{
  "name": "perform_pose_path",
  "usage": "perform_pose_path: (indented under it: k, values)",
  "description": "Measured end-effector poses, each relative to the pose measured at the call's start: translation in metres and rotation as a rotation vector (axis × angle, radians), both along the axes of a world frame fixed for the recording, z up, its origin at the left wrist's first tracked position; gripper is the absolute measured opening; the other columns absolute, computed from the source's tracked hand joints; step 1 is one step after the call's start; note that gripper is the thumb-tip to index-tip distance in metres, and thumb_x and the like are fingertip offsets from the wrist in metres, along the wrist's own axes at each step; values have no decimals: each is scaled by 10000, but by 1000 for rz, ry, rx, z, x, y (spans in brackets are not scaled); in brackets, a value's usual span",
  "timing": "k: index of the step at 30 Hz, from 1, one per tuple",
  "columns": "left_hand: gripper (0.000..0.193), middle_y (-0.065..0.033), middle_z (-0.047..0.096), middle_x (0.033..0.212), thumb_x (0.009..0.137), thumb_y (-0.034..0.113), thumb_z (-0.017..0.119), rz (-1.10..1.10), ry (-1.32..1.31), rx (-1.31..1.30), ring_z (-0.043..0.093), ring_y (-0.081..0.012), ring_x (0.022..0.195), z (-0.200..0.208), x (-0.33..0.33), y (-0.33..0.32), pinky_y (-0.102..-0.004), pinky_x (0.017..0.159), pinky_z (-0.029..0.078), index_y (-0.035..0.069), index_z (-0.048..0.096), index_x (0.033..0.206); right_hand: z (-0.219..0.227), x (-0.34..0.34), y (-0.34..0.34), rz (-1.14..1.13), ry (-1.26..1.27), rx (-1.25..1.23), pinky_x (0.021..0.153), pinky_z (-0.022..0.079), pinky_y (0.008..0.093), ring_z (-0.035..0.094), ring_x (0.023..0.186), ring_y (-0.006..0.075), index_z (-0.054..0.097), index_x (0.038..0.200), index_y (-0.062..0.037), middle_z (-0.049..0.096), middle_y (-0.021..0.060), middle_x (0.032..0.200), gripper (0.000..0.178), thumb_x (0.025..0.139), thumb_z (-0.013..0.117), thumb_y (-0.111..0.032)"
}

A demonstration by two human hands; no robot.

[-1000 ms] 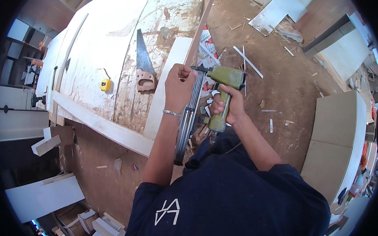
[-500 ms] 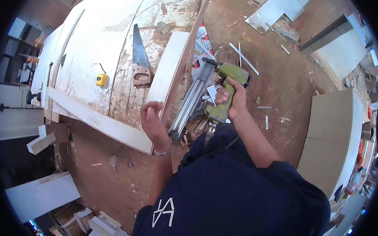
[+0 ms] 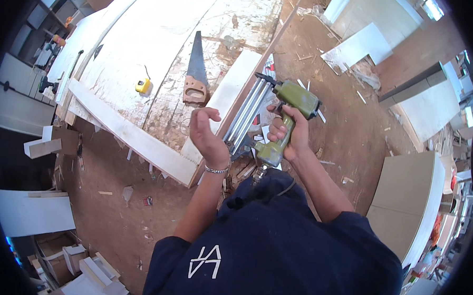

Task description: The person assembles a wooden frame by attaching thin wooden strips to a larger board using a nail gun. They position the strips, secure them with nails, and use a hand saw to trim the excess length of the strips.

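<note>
My right hand point(image 3: 292, 131) is closed round the handle of a green air nail gun point(image 3: 296, 99). Its long silver magazine point(image 3: 247, 108) runs beside the upright edge of a pale board point(image 3: 239, 80), and the gun's nose is near that edge; I cannot tell whether they touch. My left hand point(image 3: 208, 138) is raised by the same board, near the frame's corner, with loosely bent fingers and nothing visible in them. Another pale board point(image 3: 136, 138) meets it at that corner. On the worktable point(image 3: 159, 104) lie a wooden-handled hand saw point(image 3: 197, 66) and a yellow tape measure point(image 3: 142, 85).
A dark drill point(image 3: 48, 85) is at the table's far left edge. White panels point(image 3: 359, 47) and a large beige cabinet point(image 3: 403, 199) stand to the right. Offcuts point(image 3: 96, 270) are piled at lower left, and scraps litter the brown floor point(image 3: 122, 216).
The nail gun has shifted slightly right in the picture, its magazine now closer along the board's edge. My left hand has moved up and right. The whole view has turned somewhat.
</note>
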State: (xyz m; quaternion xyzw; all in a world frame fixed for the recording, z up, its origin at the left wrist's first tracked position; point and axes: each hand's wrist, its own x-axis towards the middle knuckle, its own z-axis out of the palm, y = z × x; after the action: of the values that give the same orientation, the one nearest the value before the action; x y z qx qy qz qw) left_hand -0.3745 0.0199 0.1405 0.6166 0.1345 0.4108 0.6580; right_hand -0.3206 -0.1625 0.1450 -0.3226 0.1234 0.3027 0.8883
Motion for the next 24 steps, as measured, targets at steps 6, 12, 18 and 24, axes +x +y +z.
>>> perform_pose_path:
  k: [6, 12, 18, 24]
  values:
    - [205, -55, 664, 971, 1044, 174, 591, -300, 371, 161, 596, -114, 913, -35, -21, 14, -286, 828, 491, -15, 664, 1072, 13, 22, -22, -59, -12, -332, 573, 491, 360, 568, 554, 180, 627, 1093, -1, 570, 56, 670, 236, 921, 678, -153]
    - [167, -68, 695, 1009, 1016, 138, 629, -156, 508, 98, 645, -145, 929, -94, -71, 54, -298, 864, 514, -7, 681, 1080, 39, 78, -95, 235, -597, -1169, 740, 556, 373, 668, 743, 197, 622, 1185, -13, 680, 100, 865, 324, 912, 702, -167]
    - [185, -83, 701, 1010, 1008, 153, 630, 38, 681, 175, 643, -174, 927, -100, -75, 93, -335, 856, 519, -10, 683, 1077, 82, 229, -148, 847, -1263, -1671, 901, 538, 377, 692, 1019, 250, 602, 1318, -63, 724, 103, 1139, 463, 861, 670, -43]
    - [214, -138, 683, 1018, 972, 125, 630, 131, 871, 272, 633, -287, 982, -105, 34, 85, -406, 942, 486, -22, 660, 1124, 42, 528, -149, 1026, -1467, -2002, 940, 532, 420, 682, 1051, 361, 706, 1220, -119, 731, 188, 1117, 531, 754, 588, 107]
